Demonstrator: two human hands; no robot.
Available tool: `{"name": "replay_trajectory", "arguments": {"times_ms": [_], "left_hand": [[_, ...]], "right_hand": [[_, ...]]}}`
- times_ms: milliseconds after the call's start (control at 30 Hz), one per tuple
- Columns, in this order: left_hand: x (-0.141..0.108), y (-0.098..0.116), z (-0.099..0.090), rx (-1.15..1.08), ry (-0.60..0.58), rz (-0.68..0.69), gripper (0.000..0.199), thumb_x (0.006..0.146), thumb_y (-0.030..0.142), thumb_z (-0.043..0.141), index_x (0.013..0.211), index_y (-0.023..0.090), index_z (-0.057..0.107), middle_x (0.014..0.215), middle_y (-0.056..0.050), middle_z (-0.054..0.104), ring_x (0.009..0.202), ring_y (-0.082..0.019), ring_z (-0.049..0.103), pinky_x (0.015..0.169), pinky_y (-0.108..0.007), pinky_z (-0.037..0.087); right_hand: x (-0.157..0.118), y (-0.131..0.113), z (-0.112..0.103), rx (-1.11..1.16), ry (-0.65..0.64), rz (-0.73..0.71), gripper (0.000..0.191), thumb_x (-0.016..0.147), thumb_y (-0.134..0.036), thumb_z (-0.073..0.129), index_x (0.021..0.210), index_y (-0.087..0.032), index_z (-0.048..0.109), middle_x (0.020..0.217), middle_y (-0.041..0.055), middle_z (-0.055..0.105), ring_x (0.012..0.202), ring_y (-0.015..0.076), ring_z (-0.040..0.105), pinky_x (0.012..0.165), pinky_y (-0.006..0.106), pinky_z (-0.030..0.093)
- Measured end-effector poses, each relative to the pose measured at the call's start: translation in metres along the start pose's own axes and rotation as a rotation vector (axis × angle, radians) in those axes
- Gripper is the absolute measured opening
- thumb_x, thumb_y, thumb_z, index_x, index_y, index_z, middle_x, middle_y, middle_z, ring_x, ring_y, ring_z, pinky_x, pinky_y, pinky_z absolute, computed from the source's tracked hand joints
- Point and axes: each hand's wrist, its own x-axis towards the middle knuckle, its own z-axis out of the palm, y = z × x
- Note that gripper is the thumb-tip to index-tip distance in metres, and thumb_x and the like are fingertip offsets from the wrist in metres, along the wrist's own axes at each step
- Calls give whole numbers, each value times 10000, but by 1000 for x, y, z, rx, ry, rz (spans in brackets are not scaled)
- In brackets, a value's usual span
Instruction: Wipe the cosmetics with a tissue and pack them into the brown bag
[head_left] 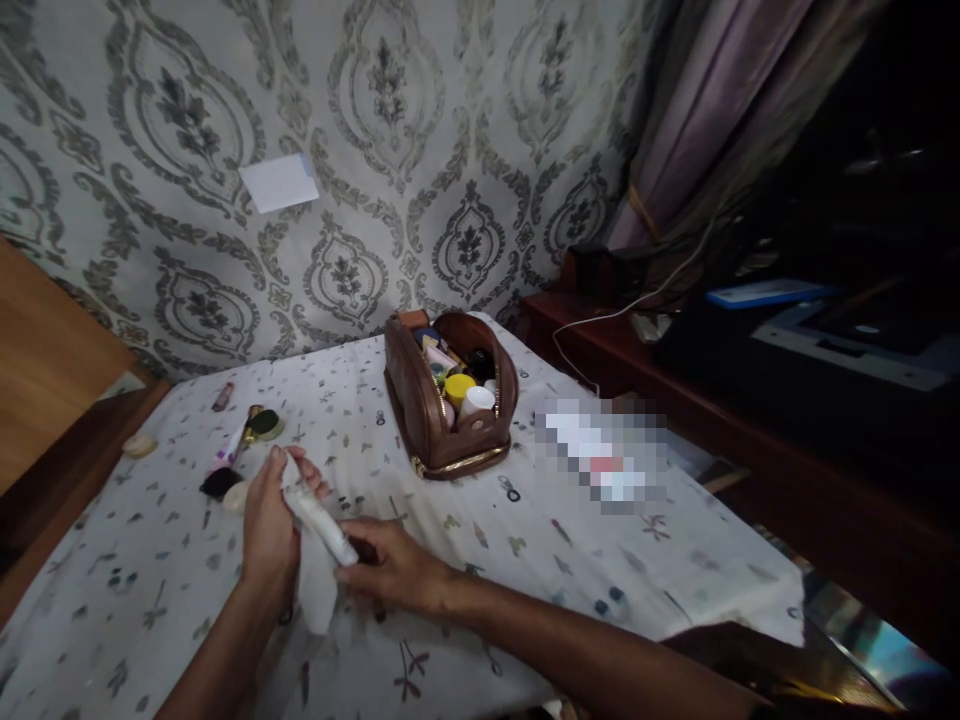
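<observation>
My left hand (pixel 274 515) is closed around a white tube (pixel 321 522) and a thin white wipe (pixel 316 590), which hangs down below the tube. My right hand (pixel 394 565) pinches the lower end of the same tube, thumb and fingers on either side of it. Behind my hands a brown bag (pixel 420 400) stands unzipped, with a yellow lid (pixel 459 388), a white lid (pixel 478 401) and several other items inside. Near my left hand lie a dark brush (pixel 220 484), a round pale piece (pixel 235 497) and a dark green round container (pixel 265 425).
A patterned white cloth (pixel 450 600) covers the table. A small pinkish tube (pixel 223 396) and a pale round item (pixel 139 445) lie at the left. A blurred white item (pixel 600 458) is right of the bag; a dark red ledge (pixel 750 450) with a cable runs beyond it.
</observation>
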Motion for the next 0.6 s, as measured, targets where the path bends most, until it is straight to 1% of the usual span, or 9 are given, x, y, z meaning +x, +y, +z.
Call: {"name": "replay_trajectory", "arguments": {"times_ms": [67,133,167,233,300,367,433,533,600], "left_hand": [[-4,-6,1,-16,50,11,400,745,529,716,848,165,586,671,30,609,616,-108,616,630,-229,556],[-12,-13,1,-2,29,29,432,763,549,695,950,177,584,791,-4,670,736,-143,675,738,-287,579],[-16,-17,0,7,-8,21,444,764,536,703,1012,193,569,851,-14,688,771,-153,687,754,-300,578],[-24,-25,-3,52,-93,-22,484,745,471,747,1105,231,530,906,-12,699,770,-157,690,724,-292,573],[-29,-32,-7,130,-136,-32,501,723,413,778,1123,242,529,852,6,688,714,-149,675,670,-265,560],[-29,-38,-10,203,-102,15,455,724,420,774,1078,224,564,774,19,661,677,-142,656,636,-242,543],[-25,-41,-12,234,-21,57,417,743,489,742,1004,201,594,729,19,639,662,-142,645,616,-231,529],[-15,-41,-14,223,87,2,489,769,639,647,905,171,605,656,12,612,621,-160,641,584,-250,521],[-9,-39,-15,190,124,-52,573,779,721,566,868,157,608,623,4,600,604,-179,646,581,-275,524]], "right_hand": [[3,4,1,43,71,60,314,724,-301,722,998,-179,632,718,-46,563,593,91,524,540,197,439],[5,6,1,89,140,137,373,690,-298,741,1017,-190,596,683,-61,581,530,100,546,507,219,469],[7,7,0,105,181,149,368,666,-290,753,977,-196,578,678,-66,586,519,104,556,499,226,483],[10,7,0,142,240,119,335,630,-276,771,845,-208,524,692,-64,593,543,111,576,501,231,501],[13,5,0,182,245,60,354,613,-280,790,748,-213,470,681,-64,584,576,109,577,528,224,503],[13,2,1,197,216,7,354,616,-291,803,712,-207,472,680,-58,581,619,108,578,602,228,509],[13,0,3,175,184,2,325,624,-300,810,718,-197,516,706,-47,596,642,109,573,644,236,506],[11,0,5,153,130,80,309,611,-304,820,773,-195,581,750,-35,615,613,112,555,596,243,496],[11,2,5,141,124,125,310,599,-291,818,801,-192,607,747,-33,621,608,116,558,587,246,494]]}}
